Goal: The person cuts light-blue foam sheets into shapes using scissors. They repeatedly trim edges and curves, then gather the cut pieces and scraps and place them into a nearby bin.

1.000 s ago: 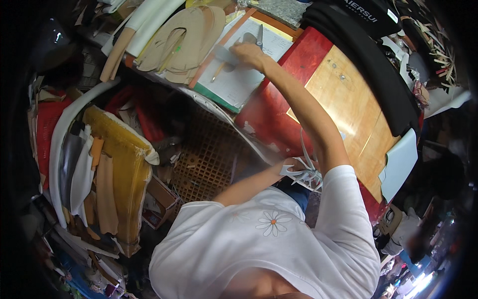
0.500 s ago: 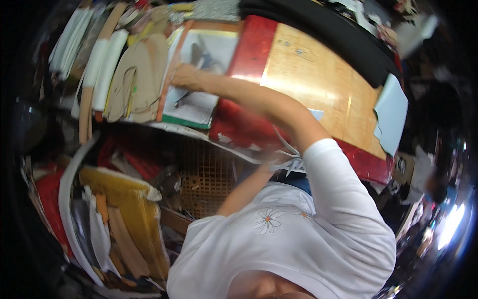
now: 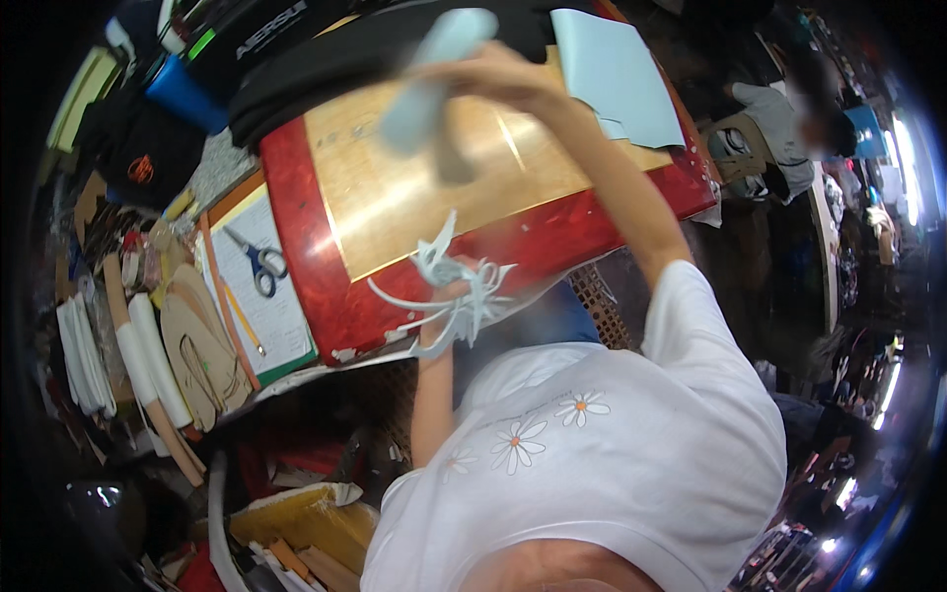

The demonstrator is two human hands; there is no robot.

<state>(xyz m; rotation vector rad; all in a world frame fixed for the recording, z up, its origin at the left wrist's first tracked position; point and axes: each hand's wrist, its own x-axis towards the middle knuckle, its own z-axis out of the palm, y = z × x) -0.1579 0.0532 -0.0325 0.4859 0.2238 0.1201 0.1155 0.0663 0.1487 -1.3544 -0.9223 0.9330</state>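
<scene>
My left hand (image 3: 456,286) is closed around a bunch of thin, pale blue strips (image 3: 472,308) that curl out over the red front border of the table (image 3: 582,222). Above the wooden board (image 3: 380,187), my right hand (image 3: 498,77) grips a pale blue piece of sheet material (image 3: 419,111). Motion smears this piece, so its exact outline is unclear. A larger pale blue sheet (image 3: 617,74) lies at the board's far right, beyond my right forearm.
Left of the board, dark-handled scissors (image 3: 263,264) and a yellow pencil (image 3: 244,318) rest on a written paper (image 3: 264,296). Brown templates (image 3: 202,335) and white rolls (image 3: 158,360) lie farther left. Black material (image 3: 326,61) runs along the far edge. Another person (image 3: 784,128) is at the right.
My right hand has left the paper and scissors and now holds a pale blue piece over the board. The view has turned rightward, showing my left hand and its strips more fully.
</scene>
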